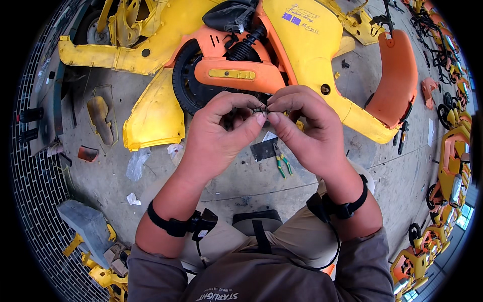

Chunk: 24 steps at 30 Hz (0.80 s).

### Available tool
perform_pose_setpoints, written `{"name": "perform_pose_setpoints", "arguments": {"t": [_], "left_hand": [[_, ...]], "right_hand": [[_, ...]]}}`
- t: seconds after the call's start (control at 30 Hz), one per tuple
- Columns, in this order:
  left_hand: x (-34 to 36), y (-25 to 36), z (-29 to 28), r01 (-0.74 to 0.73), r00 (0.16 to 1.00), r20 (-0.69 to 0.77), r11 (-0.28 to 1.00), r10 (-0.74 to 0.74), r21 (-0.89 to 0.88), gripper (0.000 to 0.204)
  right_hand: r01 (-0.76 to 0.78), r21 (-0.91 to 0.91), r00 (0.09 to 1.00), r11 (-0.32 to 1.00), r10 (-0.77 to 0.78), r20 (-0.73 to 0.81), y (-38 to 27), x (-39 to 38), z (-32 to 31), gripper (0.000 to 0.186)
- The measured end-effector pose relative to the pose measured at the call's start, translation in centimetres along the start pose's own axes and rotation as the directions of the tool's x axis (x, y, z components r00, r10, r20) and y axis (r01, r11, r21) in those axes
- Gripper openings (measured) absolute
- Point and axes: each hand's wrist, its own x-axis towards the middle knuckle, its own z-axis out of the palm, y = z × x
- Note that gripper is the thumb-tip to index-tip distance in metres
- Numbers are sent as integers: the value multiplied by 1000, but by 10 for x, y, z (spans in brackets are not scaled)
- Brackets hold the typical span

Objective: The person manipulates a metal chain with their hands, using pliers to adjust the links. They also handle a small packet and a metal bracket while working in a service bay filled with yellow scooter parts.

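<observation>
Both hands are raised in front of me with their fingertips nearly meeting. Between the thumb and fingers of my left hand (pixel 216 133) is a small dark thin piece (pixel 260 109), too small to name. My right hand (pixel 314 133) pinches the same piece from the other side. Just beyond the hands stands a yellow and orange electric scooter (pixel 307 45) with its black wheel (pixel 187 78) and shock absorber (pixel 245 46) exposed. Below my fingertips, pliers with green handles (pixel 283 163) lie on the floor beside a flat black piece (pixel 263 150).
Loose yellow body panels (pixel 157 113) lie around the scooter. An orange seat-like shell (pixel 400 75) stands at the right. A clear plastic bag (pixel 137 165) and scraps litter the concrete floor (pixel 211 199). More scooters (pixel 450 156) line the right edge; a grey block (pixel 85 226) sits lower left.
</observation>
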Motion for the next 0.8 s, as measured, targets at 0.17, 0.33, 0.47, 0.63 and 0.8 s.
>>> {"name": "perform_pose_setpoints", "arguments": {"t": [0.17,0.33,0.47,0.63,0.8], "left_hand": [[0,-1,-1,-12,1000,5,999,12,37,21],[0,0,0,-12,1000,8,997,12,71,21],[0,0,0,-3,1000,10,994,2,112,20],[0,0,1,30,999,18,993,-32,117,21],[0,7,3,169,986,12,982,-168,-81,25]], "right_hand": [[-34,32,999,999,34,1,1,0,0,12],[-120,94,993,988,119,7,3,-2,0,11],[-141,113,990,983,142,1,3,-2,0,11],[-192,185,981,964,196,1,3,-2,1,12],[-249,240,967,938,256,3,2,-2,0,16]]}}
